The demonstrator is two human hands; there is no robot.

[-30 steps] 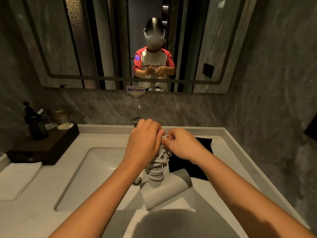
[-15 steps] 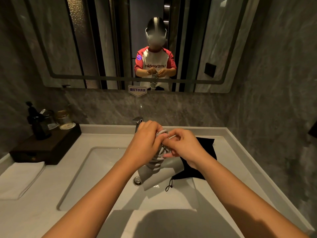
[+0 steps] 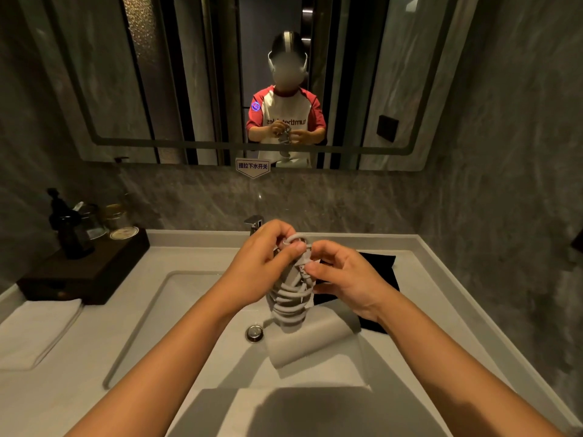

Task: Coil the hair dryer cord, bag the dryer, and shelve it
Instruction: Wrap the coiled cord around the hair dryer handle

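Coiling is nearly done — the left hand (image 3: 262,266) grips the cord (image 3: 291,298) wound round the dryer (image 3: 303,339), the right hand (image 3: 344,279) pinches its loose end. Next: tuck it, then reach the black bag (image 3: 378,272) at right.

grey dryer (image 3: 307,340) cord-wrapped (image 3: 288,302); black bag (image 3: 377,272) behind.

**Cord loop raised, dryer lowered**

Your right hand (image 3: 344,279) has left the handle top, where it met your left hand (image 3: 265,266) a second ago. It now pinches the cord (image 3: 290,298) lower on the wraps, fingers spread. A cord loop now stands above your left thumb. The hair dryer (image 3: 312,342), lifted half a second ago, hangs lower again, its barrel covering the drawstring of the bag (image 3: 378,263).
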